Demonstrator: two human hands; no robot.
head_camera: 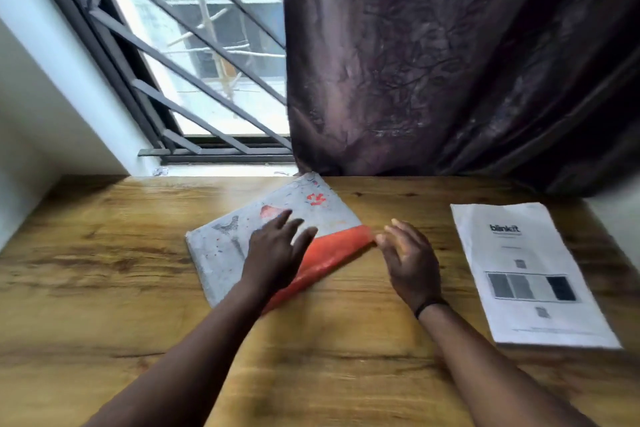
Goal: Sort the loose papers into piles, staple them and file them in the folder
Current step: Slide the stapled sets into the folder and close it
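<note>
The folder [277, 236], grey with a red edge, lies flat in the middle of the wooden worktop [104, 270]. The left hand [277, 250] rests on it with straight fingers. The right hand [408, 257] is relaxed beside its red corner, holding nothing. The stack of papers [530, 274] lies further right, apart.

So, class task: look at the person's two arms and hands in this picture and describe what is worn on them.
Both forearms are bare, with no sleeves reaching into view. The left hand wears nothing visible: no ring, watch or glove. The right hand is also bare, but a thin dark band circles its wrist. Motion blur hides finer detail.
</note>
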